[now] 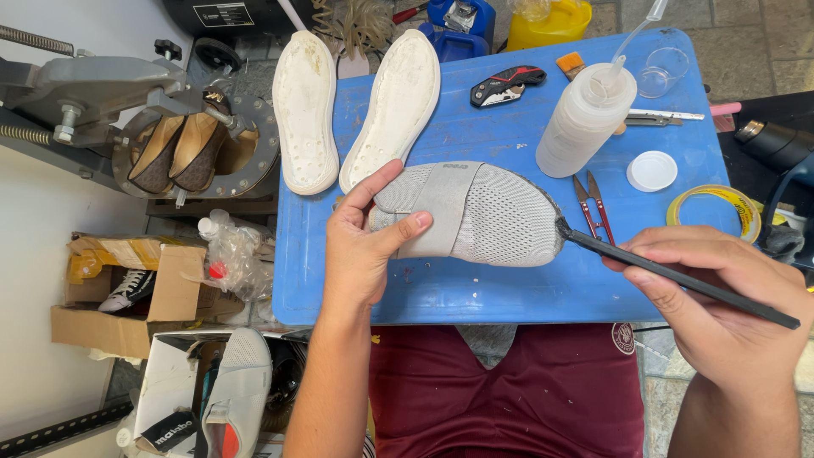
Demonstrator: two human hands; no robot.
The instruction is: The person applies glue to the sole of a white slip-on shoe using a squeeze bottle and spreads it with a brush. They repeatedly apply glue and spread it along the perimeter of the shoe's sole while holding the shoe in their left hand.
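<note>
The left grip [360, 246] clasps the grey shoe upper [475, 214]; the right grip [721, 297] grasps a black brush [678, 278], bristles touching its toe edge.

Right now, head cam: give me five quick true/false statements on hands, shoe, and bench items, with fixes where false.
1. The left hand grips the grey mesh shoe upper. True.
2. The right hand holds scissors. False: it holds a thin black brush; the red-handled snips lie on the blue table.
3. The brush tip touches the upper's edge. True.
4. The two white soles are stacked. False: side by side.
5. The white bottle lies flat. False: upright.
</note>
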